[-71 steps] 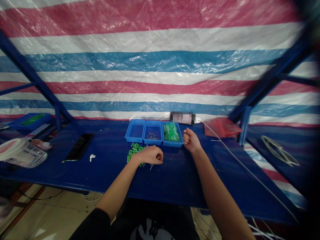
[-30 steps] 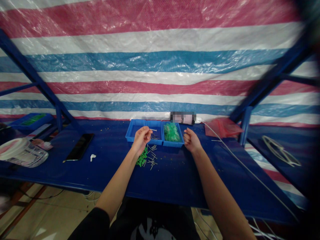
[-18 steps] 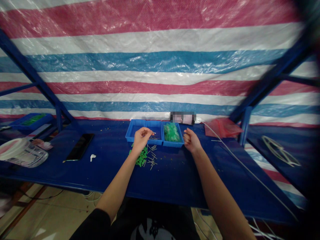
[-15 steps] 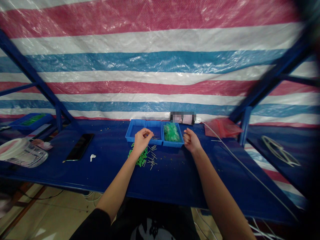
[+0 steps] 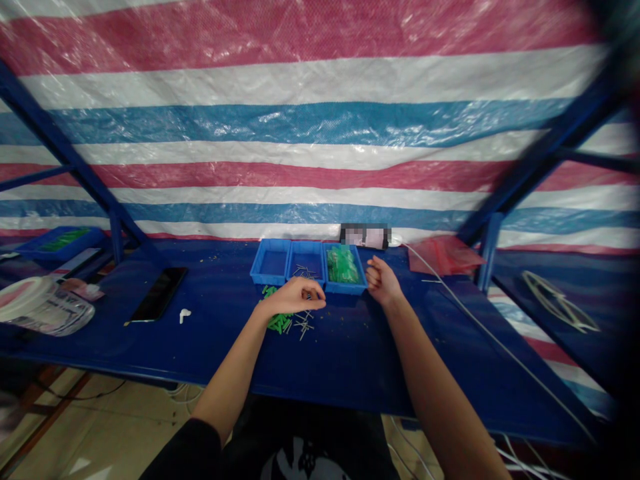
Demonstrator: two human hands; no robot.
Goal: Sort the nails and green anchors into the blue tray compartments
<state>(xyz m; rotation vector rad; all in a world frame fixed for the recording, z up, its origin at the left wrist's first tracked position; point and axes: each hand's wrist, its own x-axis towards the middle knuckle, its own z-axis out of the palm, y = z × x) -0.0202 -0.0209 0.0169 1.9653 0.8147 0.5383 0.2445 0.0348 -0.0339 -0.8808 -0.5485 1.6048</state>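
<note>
A: Where is the bare left hand (image 5: 295,295)?

B: Just over the loose heap of thin silver metal pins (image 5: 303,325). If twelve o'clock is the far side, the pins poke out at the hand's six. They lie on the shiny dark blue table (image 5: 340,373).

A: Is it holding one?

B: I can't tell. The fingers are bent round and point to three o'clock.

A: What about the green stuff?

B: The heap of small green plastic tubes (image 5: 279,325) is at seven o'clock, partly hidden by the hand.

A: And the far side?

B: At twelve o'clock is a blue plastic middle box (image 5: 306,253) with a few more pins in it. At two is a blue plastic end box (image 5: 345,289) with shiny green plastic bags (image 5: 343,265) inside.

A: Where's the bare right hand (image 5: 383,281)?

B: Near three o'clock, just beside the end box. It's curled up like a loose fist. I can't see if anything is tucked inside.
</note>
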